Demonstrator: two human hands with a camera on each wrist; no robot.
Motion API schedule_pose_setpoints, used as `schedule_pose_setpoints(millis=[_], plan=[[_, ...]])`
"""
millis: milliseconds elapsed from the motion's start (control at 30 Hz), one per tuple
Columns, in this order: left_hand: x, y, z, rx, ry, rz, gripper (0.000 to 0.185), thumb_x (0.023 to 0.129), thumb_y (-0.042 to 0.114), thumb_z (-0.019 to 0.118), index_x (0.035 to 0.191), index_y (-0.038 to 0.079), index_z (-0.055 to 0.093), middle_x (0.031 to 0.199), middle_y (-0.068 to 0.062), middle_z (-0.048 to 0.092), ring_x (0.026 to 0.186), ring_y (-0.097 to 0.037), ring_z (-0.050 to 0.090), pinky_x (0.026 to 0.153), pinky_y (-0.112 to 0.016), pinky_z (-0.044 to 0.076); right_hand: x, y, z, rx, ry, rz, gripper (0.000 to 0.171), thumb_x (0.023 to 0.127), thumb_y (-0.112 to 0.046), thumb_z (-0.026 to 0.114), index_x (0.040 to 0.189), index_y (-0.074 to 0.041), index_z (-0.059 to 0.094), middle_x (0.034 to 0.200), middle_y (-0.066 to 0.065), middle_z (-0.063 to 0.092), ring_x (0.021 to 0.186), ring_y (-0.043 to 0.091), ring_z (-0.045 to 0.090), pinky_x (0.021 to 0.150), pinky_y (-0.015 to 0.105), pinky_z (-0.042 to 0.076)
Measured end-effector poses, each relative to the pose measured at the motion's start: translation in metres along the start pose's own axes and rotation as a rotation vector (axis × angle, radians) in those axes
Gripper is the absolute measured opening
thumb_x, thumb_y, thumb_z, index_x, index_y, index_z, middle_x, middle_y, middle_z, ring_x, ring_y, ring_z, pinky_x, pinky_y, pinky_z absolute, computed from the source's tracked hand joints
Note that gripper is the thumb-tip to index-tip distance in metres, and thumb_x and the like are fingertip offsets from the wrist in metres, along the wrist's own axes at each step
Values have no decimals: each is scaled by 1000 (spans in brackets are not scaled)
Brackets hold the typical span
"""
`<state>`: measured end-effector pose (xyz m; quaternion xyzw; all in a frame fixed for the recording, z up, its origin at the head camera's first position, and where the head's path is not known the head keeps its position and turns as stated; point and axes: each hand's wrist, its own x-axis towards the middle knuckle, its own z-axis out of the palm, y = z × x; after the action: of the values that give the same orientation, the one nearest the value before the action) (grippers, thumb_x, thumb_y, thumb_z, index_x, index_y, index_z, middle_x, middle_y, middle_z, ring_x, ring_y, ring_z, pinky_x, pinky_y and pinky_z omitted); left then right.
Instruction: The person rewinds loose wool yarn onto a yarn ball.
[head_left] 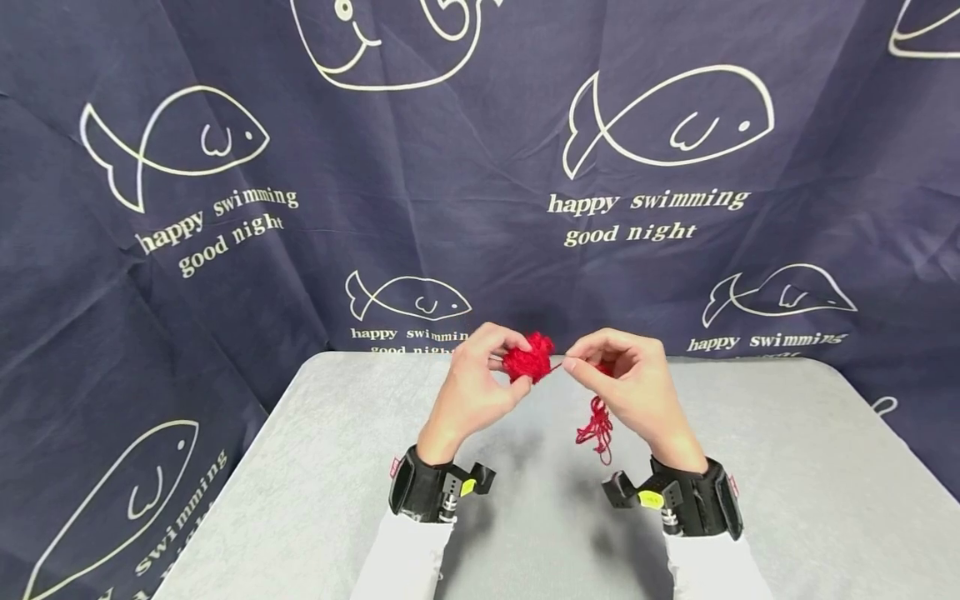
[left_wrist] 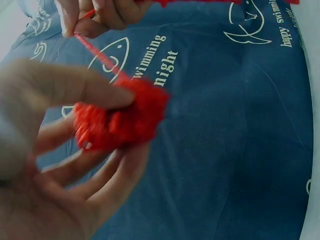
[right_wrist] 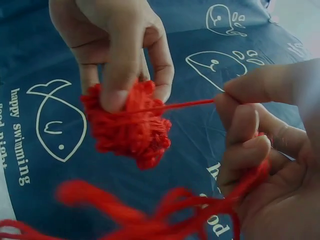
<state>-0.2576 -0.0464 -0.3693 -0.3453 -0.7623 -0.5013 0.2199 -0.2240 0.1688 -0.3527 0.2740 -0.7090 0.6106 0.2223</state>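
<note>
My left hand [head_left: 474, 385] grips a small wound ball of red yarn [head_left: 529, 358] between thumb and fingers, above the far part of the table. In the right wrist view the left thumb presses on the ball's wraps. A taut strand [right_wrist: 190, 104] runs from the ball to my right hand [head_left: 633, 383], whose thumb and index finger pinch it. The other right fingers curl around more of the yarn, and a loose bundle of loops [head_left: 597, 430] hangs below that hand. Part of the yarn inside the right palm is hidden.
A light grey table [head_left: 360, 467] lies below both hands. Behind it hangs a dark blue cloth [head_left: 465, 208] printed with white fish and lettering. Black straps with small cameras sit on both wrists.
</note>
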Motion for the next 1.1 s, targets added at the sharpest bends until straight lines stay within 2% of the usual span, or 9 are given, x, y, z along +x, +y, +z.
schedule_pose_setpoints(millis=[133, 300, 433, 700, 800, 867, 1000, 1100], plan=[[-1, 4, -2, -96, -185, 8, 34, 74, -8, 75, 101, 11, 69, 101, 1, 62, 85, -12, 66, 77, -29, 60, 1, 0, -7, 49, 68, 22, 7, 86, 5, 76, 92, 2, 73, 78, 9, 69, 62, 15, 56, 53, 21, 46], [-1, 9, -3, -253, -333, 42, 34, 75, -11, 75, 101, 10, 68, 103, -1, 62, 88, -15, 66, 79, -32, 61, 1, 1, -11, 65, 119, 55, 8, 87, 2, 77, 93, 4, 72, 78, 7, 69, 64, 15, 57, 55, 20, 46], [-2, 13, -3, -307, -391, 81, 33, 76, -10, 76, 101, 8, 67, 103, -4, 62, 88, -15, 66, 78, -33, 61, 1, 1, -12, 40, 116, 80, 10, 87, 0, 78, 94, 4, 73, 78, 6, 69, 64, 15, 57, 55, 21, 46], [-2, 20, -4, -470, -415, 136, 30, 79, -11, 76, 103, 4, 65, 103, -10, 59, 91, -21, 63, 76, -40, 62, 1, 8, -12, 27, 72, 119, 9, 88, -3, 78, 95, 0, 74, 78, 5, 69, 62, 15, 54, 53, 23, 44], [-2, 22, -5, -524, -385, 135, 30, 79, -12, 75, 103, 2, 65, 104, -13, 60, 96, -24, 61, 77, -43, 62, 1, 13, -10, 37, 31, 143, 10, 87, -3, 78, 95, 0, 74, 77, 5, 68, 62, 15, 54, 53, 24, 44], [-2, 22, -5, -555, -328, 139, 31, 77, -15, 75, 103, -2, 65, 106, -17, 59, 99, -25, 60, 79, -44, 61, 1, 18, -9, 40, -4, 165, 8, 88, 0, 76, 96, 1, 73, 77, 5, 69, 62, 14, 57, 55, 23, 48], [-1, 23, -3, -626, -150, 157, 34, 72, -22, 74, 102, -10, 62, 107, -21, 58, 99, -23, 62, 81, -40, 61, 2, 31, -4, 51, -91, 200, 11, 87, 8, 70, 96, 4, 72, 79, 3, 71, 64, 14, 63, 57, 25, 53], [1, 23, -2, -651, 6, 168, 35, 70, -24, 73, 101, -16, 58, 107, -17, 58, 96, -20, 65, 80, -33, 60, 3, 38, 2, 34, -151, 191, 9, 86, 8, 72, 94, 3, 72, 77, 1, 70, 61, 11, 59, 54, 23, 49]])
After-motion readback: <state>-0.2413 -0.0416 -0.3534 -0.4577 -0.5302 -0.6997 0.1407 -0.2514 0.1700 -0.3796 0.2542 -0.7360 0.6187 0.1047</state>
